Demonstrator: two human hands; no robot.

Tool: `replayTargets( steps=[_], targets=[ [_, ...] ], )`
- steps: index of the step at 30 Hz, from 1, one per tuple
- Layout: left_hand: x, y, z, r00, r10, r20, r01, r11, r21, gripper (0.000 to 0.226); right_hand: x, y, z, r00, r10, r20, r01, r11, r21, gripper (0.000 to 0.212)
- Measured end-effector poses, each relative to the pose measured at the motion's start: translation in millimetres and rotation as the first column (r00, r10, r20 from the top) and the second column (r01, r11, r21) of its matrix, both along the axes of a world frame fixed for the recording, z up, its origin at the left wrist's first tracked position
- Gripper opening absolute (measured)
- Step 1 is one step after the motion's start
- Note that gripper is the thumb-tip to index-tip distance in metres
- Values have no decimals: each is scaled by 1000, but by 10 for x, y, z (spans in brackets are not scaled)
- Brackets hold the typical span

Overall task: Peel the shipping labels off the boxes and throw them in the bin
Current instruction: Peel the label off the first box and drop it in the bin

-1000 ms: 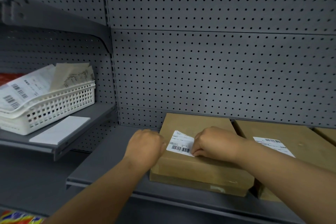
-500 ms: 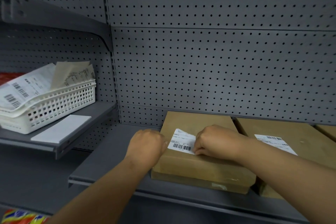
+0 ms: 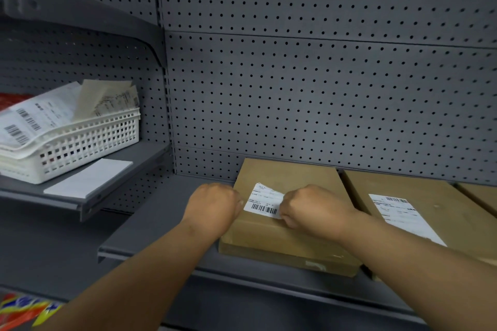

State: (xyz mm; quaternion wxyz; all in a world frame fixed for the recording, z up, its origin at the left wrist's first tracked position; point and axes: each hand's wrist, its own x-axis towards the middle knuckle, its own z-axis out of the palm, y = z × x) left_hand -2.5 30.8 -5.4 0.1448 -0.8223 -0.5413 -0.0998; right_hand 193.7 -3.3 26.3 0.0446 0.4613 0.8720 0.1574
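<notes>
A flat brown cardboard box lies on the grey shelf. A white shipping label with a barcode sits on its top, its far left corner lifted. My left hand is fisted against the box's left edge, touching the label's left side. My right hand is closed over the label's right part, covering it. A second box to the right carries its own label. The white lattice basket on the left shelf holds several peeled labels.
A white sheet lies in front of the basket on the higher left shelf. A third box edge shows at far right. Grey pegboard backs the shelves. Colourful packaging sits at bottom left.
The two hands have drawn slightly closer over the label, so less of it shows. The view has shifted a little; the box stays put.
</notes>
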Motion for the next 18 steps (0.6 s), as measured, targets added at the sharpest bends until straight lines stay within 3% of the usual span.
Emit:
replayTargets(
  steps=[5, 14, 16, 18],
  targets=[
    [-1, -14, 11, 1000, -5, -5, 6, 1000, 8, 22, 163, 21, 96, 969, -64, -238, 33, 990, -134, 22],
    [-17, -9, -3, 1000, -6, 5, 6, 1000, 1, 31, 6, -50, 60, 999, 35, 35, -35, 999, 0, 27],
    [-14, -21, 2, 1000, -4, 6, 4, 1000, -3, 31, -31, -36, 52, 1000, 7, 17, -7, 1000, 14, 25],
    [-14, -28, 9, 1000, 1, 9, -1, 1000, -10, 32, -41, 22, 66, 991, -66, -116, 67, 998, 5, 21]
  ],
)
